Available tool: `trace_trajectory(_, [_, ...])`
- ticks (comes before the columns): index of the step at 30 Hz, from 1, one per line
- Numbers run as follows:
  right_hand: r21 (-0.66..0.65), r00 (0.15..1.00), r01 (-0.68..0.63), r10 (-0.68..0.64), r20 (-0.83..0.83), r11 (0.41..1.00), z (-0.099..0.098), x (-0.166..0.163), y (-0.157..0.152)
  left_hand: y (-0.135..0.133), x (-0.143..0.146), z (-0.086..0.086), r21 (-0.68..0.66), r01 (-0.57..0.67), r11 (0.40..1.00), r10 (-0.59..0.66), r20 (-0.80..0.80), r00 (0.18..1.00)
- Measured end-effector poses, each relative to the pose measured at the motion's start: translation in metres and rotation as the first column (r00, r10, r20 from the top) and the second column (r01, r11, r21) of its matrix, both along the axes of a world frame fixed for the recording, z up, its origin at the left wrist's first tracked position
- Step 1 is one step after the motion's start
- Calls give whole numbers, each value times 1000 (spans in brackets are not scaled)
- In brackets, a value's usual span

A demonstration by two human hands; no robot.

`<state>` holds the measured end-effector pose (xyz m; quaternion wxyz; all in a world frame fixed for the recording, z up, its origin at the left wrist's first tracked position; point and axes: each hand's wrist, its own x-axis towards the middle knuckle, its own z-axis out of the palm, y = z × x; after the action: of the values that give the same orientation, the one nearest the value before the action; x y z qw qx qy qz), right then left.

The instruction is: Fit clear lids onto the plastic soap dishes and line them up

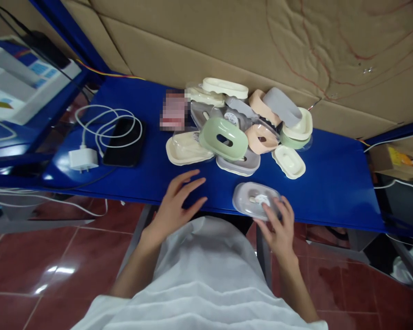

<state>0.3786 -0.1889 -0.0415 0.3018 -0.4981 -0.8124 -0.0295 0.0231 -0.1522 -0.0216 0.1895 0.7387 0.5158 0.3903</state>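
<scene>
Near the table's front edge lies a grey soap dish (pixel 251 201) with a clear cover and a small white label. My right hand (pixel 278 224) grips its right end, fingertips on the cover and thumb low at the near side. My left hand (pixel 179 204) hovers over the edge further left, fingers apart and holding nothing. Behind the hands is a heap of similar dishes: a green soap dish (pixel 213 135), a cream one (pixel 182 151) under clear plastic, and a peach one (pixel 263 142). A small cream tray (pixel 289 162) lies at the heap's right.
On the left of the blue table (pixel 337 183) lie a black phone (pixel 124 149), a coiled white cable (pixel 119 110) and a white charger (pixel 83 158). A pixelated reddish item (pixel 174 110) sits left of the heap. Cardboard (pixel 206 41) stands behind the table.
</scene>
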Motion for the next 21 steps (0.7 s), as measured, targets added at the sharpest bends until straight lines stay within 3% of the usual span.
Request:
trace_trajectory(3, [75, 973, 229, -230, -8, 970, 0, 40, -6, 8, -14, 3, 104, -208, 973, 214, -48, 976])
trace_trajectory(6, [113, 871, 488, -492, -1, 865, -1, 80, 7, 18, -18, 3, 183, -257, 949, 278, -104, 955])
trace_trajectory(9, [111, 760, 645, -650, 16, 756, -1, 109, 33, 24, -11, 2, 220, -207, 953, 243, -152, 958])
trace_trajectory(13, [76, 695, 715, -718, 37, 695, 8, 106, 69, 20, 8, -1, 187, -74, 980, 109, -186, 976])
trace_trajectory(15, [91, 741, 668, -672, 15, 739, 16, 80, 82, 18, 18, -3, 145, -13, 989, 43, -209, 977])
trace_trajectory(16, [94, 810, 583, -586, 8, 807, 20, 61, 87, 17, 22, -4, 127, 12, 992, 16, -224, 975])
trace_trajectory(18, [64, 955, 295, -297, 23, 953, 26, 18, 95, 16, 28, -6, 103, 42, 994, -14, -256, 966])
trace_trajectory(19, [26, 986, 157, -158, 51, 987, 28, -3, 98, 16, 29, -7, 96, 47, 994, -20, -270, 963])
trace_trajectory(21, [-28, 996, 3, -1, 90, 1000, 29, -39, 105, 16, 28, -8, 97, 47, 994, -18, -277, 961])
